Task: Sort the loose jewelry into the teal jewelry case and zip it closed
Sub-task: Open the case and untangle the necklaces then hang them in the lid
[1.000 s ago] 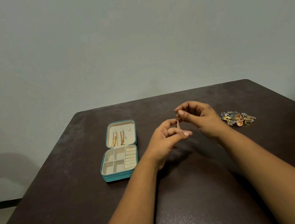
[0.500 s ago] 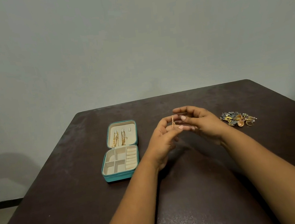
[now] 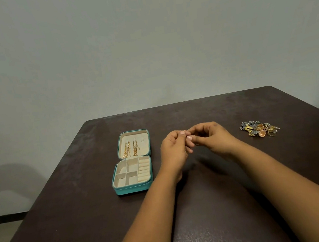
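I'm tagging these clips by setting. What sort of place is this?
Probably a plain room in a home, though it could be a staged workspace: a dark table pushed against a bare pale wall, with only a teal jewelry case and a heap of loose jewelry on it.

Whatever is pinched between the fingers [image 3: 188,137] is hidden. Pieces in the loose jewelry pile [image 3: 260,128] are too small to be told apart. Bench [image 3: 66,221] cut off at the lower edge.

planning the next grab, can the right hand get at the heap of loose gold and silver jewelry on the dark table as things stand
Probably yes: bare table lies between the right hand and the heap of loose gold and silver jewelry, though its fingertips are pinched against the left hand.
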